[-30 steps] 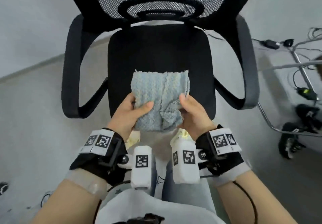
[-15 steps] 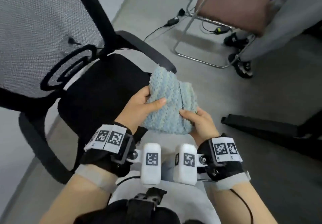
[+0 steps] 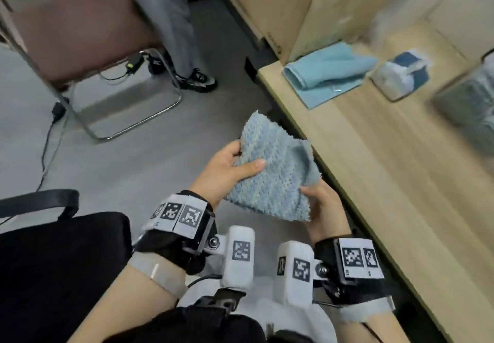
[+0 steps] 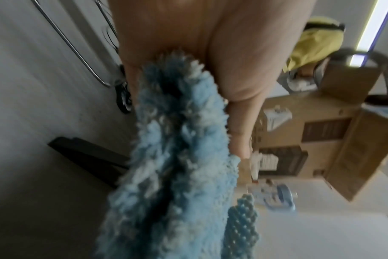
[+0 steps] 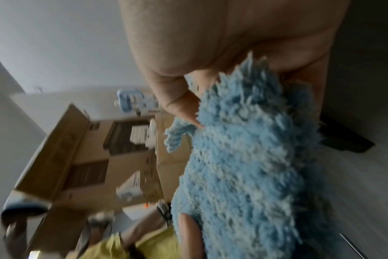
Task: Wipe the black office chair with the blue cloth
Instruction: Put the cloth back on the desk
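Observation:
I hold the fluffy blue cloth [image 3: 275,171] folded in front of me, above the grey floor beside a wooden table. My left hand [image 3: 230,167] grips its left side, thumb lying across the top. My right hand [image 3: 320,203] pinches its lower right corner. In the left wrist view the blue cloth [image 4: 173,157] hangs from my left hand [image 4: 210,73]; in the right wrist view the blue cloth [image 5: 250,157] fills the centre under my right hand [image 5: 210,73]. The black office chair [image 3: 53,262] is at the lower left, only part of its seat and one armrest [image 3: 37,202] showing.
A wooden table [image 3: 401,182] runs along the right with a flat light-blue towel [image 3: 328,72], a tissue pack [image 3: 401,75] and cardboard boxes [image 3: 302,6]. A brown chair on a metal frame [image 3: 80,30], floor cables and another person's legs [image 3: 171,22] stand ahead on the left.
The view has swung right, away from the office chair and toward the wooden table. Both hands have carried the cloth off the seat and still hold it.

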`<action>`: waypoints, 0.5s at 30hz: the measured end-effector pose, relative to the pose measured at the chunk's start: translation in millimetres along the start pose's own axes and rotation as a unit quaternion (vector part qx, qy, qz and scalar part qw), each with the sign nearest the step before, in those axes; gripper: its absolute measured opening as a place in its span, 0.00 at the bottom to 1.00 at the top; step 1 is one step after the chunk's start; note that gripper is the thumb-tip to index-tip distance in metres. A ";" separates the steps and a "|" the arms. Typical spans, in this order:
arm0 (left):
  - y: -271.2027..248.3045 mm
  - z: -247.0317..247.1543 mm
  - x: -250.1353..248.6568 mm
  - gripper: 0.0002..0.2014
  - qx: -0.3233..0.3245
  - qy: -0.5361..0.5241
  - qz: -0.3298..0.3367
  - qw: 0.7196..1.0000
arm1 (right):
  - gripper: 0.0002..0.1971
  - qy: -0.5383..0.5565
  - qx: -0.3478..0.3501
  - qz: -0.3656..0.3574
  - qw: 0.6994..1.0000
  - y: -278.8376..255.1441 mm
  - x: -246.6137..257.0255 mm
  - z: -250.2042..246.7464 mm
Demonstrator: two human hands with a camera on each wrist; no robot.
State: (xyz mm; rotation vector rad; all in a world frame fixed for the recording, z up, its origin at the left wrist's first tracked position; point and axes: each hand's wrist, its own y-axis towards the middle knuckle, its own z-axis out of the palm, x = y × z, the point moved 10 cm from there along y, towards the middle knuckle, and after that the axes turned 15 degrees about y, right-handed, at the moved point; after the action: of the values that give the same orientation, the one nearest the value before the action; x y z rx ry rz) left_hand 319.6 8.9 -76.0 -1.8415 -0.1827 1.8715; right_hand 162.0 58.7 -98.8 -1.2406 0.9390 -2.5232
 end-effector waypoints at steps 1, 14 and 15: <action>12.8 20.0 -6.9 0.12 0.018 0.012 0.005 1.000 | 0.10 0.014 -0.017 -0.015 1.000 3.5 12.8 -15.7; 102.0 242.0 -14.0 0.12 0.248 0.132 -0.027 0.959 | 0.10 0.086 -0.212 -0.161 0.960 -11.1 118.2 -179.5; 105.3 253.6 -12.0 0.11 0.259 0.134 -0.031 0.956 | 0.09 0.077 -0.233 -0.161 0.956 -11.4 123.3 -189.1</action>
State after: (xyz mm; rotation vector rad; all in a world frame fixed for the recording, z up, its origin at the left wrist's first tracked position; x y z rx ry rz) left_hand 47.3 -24.2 -92.2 -1.6638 0.3129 1.4285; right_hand -59.4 103.9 -97.3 -1.4354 1.5555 -2.7757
